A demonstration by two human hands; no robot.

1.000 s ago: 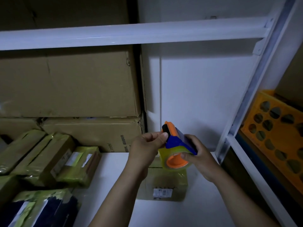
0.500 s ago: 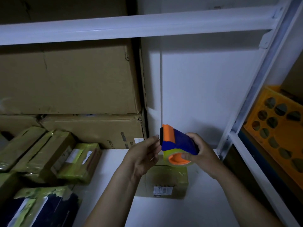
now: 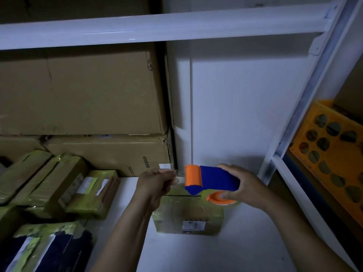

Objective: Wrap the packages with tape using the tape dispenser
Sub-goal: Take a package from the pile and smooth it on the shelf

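A right hand point(image 3: 249, 187) grips the tape dispenser point(image 3: 214, 180) above a small package point(image 3: 186, 214) lying near the shelf's point(image 3: 225, 252) back edge. The left hand point(image 3: 157, 183) pinches the faintly visible tape end point(image 3: 179, 186) beside it. It seems best to pull the tape taut, then lower it flat. Taped parcels point(image 3: 59, 185) crowd the left edge, and open room lies at the front and right.

A single wide-angle view, worn on the person's head, faces forward and a little down into a white shelf point(image 3: 225, 252), close in: the left hand point(image 3: 157, 182) and right hand point(image 3: 246, 186) reach in from the bottom edge to just below centre, and the upper shelf beam point(image 3: 157, 26) crosses the top
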